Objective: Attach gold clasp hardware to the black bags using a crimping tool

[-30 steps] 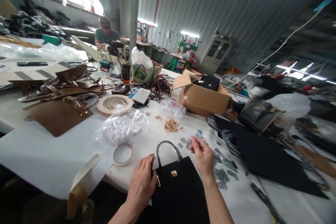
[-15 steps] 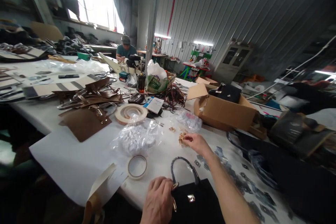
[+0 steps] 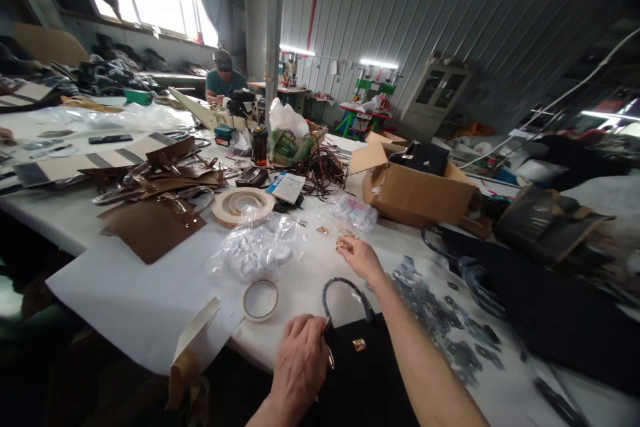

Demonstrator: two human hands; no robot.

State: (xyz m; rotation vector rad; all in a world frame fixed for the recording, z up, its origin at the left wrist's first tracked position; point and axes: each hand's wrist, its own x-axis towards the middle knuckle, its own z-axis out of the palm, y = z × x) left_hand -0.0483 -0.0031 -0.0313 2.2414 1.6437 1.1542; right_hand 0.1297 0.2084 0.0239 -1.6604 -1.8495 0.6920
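A black handbag with an arched handle and a small gold clasp lies at the table's near edge. My left hand is closed on the bag's left side, next to a gold-coloured metal fitting. Farther out, my right hand has its fingers pinched at a small pile of gold-coloured metal fittings. Whether one is between the fingertips is hard to make out. Another gold fitting lies just beyond, to the left.
A tape roll and a clear plastic bag of white pieces lie left of my hands. Dark metal plates are scattered right of my forearm. Behind stands an open cardboard box. A person sits at the far side.
The camera view has shifted, so the scene sits slightly higher and more to the left. My right hand stays at the gold fittings, covering more of the pile. My left hand remains on the handbag.
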